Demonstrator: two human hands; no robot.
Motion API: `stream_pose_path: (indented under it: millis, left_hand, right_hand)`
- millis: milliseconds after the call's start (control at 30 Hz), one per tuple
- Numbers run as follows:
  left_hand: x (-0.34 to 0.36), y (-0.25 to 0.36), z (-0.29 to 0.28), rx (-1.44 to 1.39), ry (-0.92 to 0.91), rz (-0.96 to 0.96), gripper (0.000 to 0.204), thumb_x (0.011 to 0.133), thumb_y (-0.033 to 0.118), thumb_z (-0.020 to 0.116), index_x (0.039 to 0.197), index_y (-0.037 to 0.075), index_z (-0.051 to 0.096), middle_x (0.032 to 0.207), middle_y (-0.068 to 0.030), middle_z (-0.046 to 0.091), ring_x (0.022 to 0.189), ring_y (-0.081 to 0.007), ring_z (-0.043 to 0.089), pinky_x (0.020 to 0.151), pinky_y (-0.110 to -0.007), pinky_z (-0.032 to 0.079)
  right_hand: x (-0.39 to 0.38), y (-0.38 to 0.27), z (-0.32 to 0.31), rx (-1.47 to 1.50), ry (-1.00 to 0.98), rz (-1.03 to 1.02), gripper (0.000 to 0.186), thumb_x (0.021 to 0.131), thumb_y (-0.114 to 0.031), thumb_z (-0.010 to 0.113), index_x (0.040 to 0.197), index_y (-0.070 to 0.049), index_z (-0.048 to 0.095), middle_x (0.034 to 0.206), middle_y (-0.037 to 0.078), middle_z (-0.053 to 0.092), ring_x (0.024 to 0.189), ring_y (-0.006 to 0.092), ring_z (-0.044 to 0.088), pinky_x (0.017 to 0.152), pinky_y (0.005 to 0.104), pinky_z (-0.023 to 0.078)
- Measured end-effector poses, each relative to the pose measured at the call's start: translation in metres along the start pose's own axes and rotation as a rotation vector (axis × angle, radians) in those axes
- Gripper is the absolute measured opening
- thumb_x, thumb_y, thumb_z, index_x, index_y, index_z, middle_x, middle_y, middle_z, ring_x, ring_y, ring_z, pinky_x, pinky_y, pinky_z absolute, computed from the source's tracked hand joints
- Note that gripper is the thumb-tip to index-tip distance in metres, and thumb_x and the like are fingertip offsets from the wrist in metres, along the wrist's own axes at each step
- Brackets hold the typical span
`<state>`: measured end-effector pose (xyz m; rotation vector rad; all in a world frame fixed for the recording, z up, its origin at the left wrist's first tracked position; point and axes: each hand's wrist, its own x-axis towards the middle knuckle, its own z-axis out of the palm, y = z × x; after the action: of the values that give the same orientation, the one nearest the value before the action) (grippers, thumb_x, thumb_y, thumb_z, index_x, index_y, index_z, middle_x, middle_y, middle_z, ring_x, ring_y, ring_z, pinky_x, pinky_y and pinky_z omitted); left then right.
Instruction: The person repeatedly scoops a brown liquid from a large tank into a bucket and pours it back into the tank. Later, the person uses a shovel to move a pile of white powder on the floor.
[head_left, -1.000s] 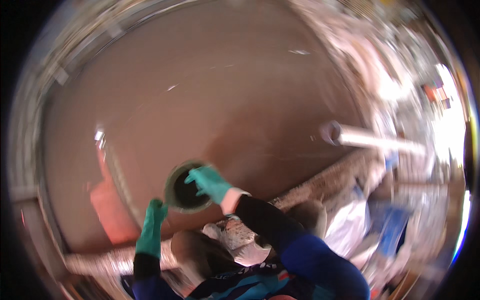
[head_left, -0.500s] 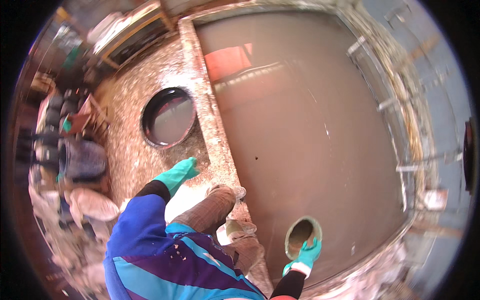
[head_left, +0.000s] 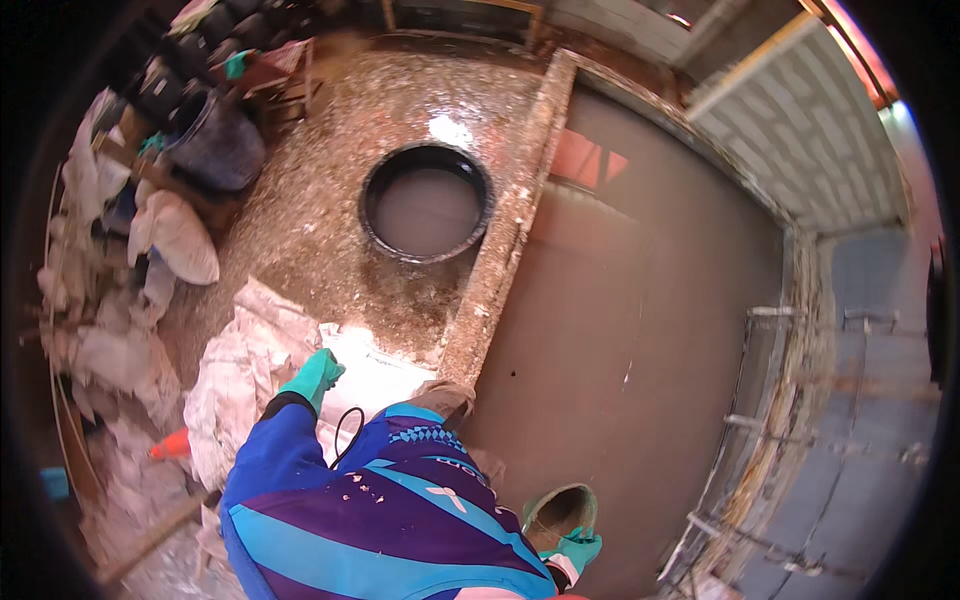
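Speckled ground (head_left: 320, 200) meets a walled pool (head_left: 505, 240) of murky brown liquid, and here's the greenish bucket (head_left: 558, 512), tilted at the pool's near end. The black tub (head_left: 430, 154) already holds liquid, rim showing above; plenty lies in the pool, and how much work is left I can't tell. Right arm's low, the right grip (head_left: 576, 548) clamped on the bucket; the left grip (head_left: 315, 377) looks curled together, nothing visible inside, above pale sacks (head_left: 250, 370).
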<state>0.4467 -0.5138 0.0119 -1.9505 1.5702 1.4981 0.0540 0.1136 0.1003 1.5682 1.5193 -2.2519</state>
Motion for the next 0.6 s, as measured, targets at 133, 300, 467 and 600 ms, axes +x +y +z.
stream_pose_path:
  millis: [133,300,467,600]
  left_hand:
    - [0.000,0.011,0.004,-0.108,0.058,-0.059,0.024,0.086,0.020,0.071,0.092,0.001,0.058,0.066,-0.0095,0.062,0.052,-0.0177,0.060,0.044,-0.032,0.047]
    - [-0.005,0.025,-0.009,-0.319,0.159,-0.055,0.023,0.086,0.021,0.070,0.089,0.000,0.060,0.065,-0.0095,0.063,0.053,-0.0169,0.060,0.045,-0.032,0.047]
    - [0.010,0.023,-0.010,-0.461,0.353,-0.180,0.024,0.085,0.022,0.070,0.087,0.000,0.061,0.065,-0.0093,0.063,0.053,-0.0169,0.060,0.046,-0.033,0.047]
    - [0.020,0.004,-0.009,-0.484,0.539,-0.181,0.026,0.084,0.024,0.070,0.090,0.000,0.062,0.065,-0.0091,0.063,0.054,-0.0166,0.059,0.048,-0.033,0.047]
  right_hand:
    - [-0.004,-0.004,0.098,-0.417,-0.177,-0.233,0.032,0.099,-0.020,0.051,0.123,0.000,0.058,0.116,0.008,0.063,0.106,0.0194,0.060,0.090,0.0342,0.051]
    - [0.006,0.001,0.241,-0.640,-0.476,-0.227,0.026,0.100,-0.015,0.050,0.118,0.001,0.060,0.107,0.007,0.062,0.095,0.0165,0.060,0.082,0.0307,0.050]
    - [0.016,0.041,0.411,-0.986,-0.768,-0.381,0.025,0.098,-0.019,0.054,0.112,0.001,0.061,0.099,0.006,0.062,0.087,0.0175,0.060,0.079,0.0284,0.049]
    - [-0.016,0.116,0.557,-0.709,-0.700,0.042,0.019,0.097,-0.017,0.055,0.106,0.000,0.061,0.096,0.006,0.058,0.090,0.0206,0.060,0.082,0.0346,0.052]
